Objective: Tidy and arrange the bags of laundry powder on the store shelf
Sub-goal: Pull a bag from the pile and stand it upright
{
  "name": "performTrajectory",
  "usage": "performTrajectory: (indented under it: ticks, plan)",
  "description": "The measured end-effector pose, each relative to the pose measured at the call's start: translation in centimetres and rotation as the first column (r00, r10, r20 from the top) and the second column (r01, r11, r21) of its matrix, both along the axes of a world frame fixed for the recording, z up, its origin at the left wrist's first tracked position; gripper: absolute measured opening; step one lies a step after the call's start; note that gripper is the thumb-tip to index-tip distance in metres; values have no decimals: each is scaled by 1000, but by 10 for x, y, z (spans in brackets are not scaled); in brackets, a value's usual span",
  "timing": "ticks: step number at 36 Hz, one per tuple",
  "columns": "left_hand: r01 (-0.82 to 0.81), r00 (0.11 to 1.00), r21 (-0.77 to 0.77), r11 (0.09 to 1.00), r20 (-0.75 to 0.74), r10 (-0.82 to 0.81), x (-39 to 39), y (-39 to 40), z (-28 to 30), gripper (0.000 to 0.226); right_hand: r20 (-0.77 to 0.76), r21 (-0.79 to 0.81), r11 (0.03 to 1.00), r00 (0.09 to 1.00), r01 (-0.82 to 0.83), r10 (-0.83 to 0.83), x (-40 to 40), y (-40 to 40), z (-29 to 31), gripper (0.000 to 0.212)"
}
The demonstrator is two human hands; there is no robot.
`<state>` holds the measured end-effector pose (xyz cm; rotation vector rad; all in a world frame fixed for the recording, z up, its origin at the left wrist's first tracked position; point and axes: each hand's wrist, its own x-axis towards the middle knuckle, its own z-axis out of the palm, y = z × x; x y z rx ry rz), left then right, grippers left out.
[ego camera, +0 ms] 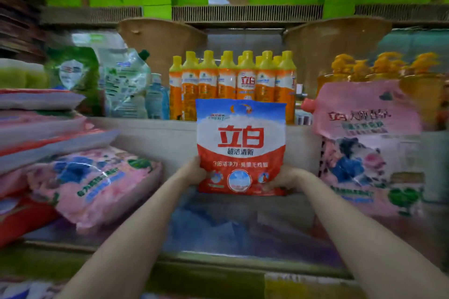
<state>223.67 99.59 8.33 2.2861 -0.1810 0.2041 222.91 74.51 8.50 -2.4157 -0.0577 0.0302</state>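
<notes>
On the left, a pink bag (97,184) lies flat on the shelf (243,260) next to a stack of bags (41,128). In the middle, the left hand (193,172) and the right hand (283,178) grip the bottom corners of a red and white bag (240,143), holding it upright in front of the orange bottles (233,85). On the right, a tall pink bag (366,148) stands up.

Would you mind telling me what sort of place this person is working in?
Most likely a grocery shop's cleaning-products aisle: rows of identical orange bottles with yellow caps, stacked pink bags on the shelf, and a red-and-white detergent bag held upright in both hands.
</notes>
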Motion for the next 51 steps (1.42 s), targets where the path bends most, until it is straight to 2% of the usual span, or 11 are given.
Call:
performTrajectory:
  ticks: [6, 11, 14, 18, 23, 28, 33, 37, 44, 48, 51]
  plan:
    - [-68, 996, 178, 982, 60, 58, -9, -7, 2, 52, 22, -85, 996, 1000, 8, -6, -32, 11, 7, 58]
    - [-178, 983, 480, 859, 134, 129, -28, 0, 6, 40, 11, -301, 952, 999, -44, 50, -52, 18, 14, 59]
    - [-212, 977, 515, 831, 122, 173, -37, 12, 13, 35, -41, -505, 862, 995, 54, -86, -66, 25, 29, 48]
    - [-293, 949, 454, 841, 248, 196, -46, 36, 31, 29, -17, -712, 693, 983, 117, -183, -73, 45, 52, 42]
    - [-417, 877, 384, 824, 409, 253, -70, 74, 62, 24, -105, -555, 831, 994, -26, -39, -59, 95, 64, 42]
    - [-541, 786, 324, 776, 523, 329, -97, 133, 89, 36, 247, -515, 857, 953, -27, 178, -56, 167, 74, 38]
    - [-665, 685, 306, 681, 613, 394, -122, 203, 113, 26, 378, -409, 907, 885, -104, 272, -63, 245, 91, 44]
    - [-727, 635, 258, 636, 604, 481, -136, 266, 125, 31, 459, -337, 930, 836, -150, 301, -62, 305, 103, 38]
    - [-771, 615, 235, 592, 516, 596, -151, 351, 127, 40, 558, -359, 924, 763, -133, 326, -58, 386, 115, 32]
    - [-759, 640, 237, 606, 435, 633, -147, 377, 125, 46, 582, -377, 922, 751, -92, 313, -50, 411, 119, 35]
    - [-722, 686, 189, 666, 320, 653, -141, 389, 128, 61, 578, -331, 940, 771, -80, 269, -39, 424, 123, 39]
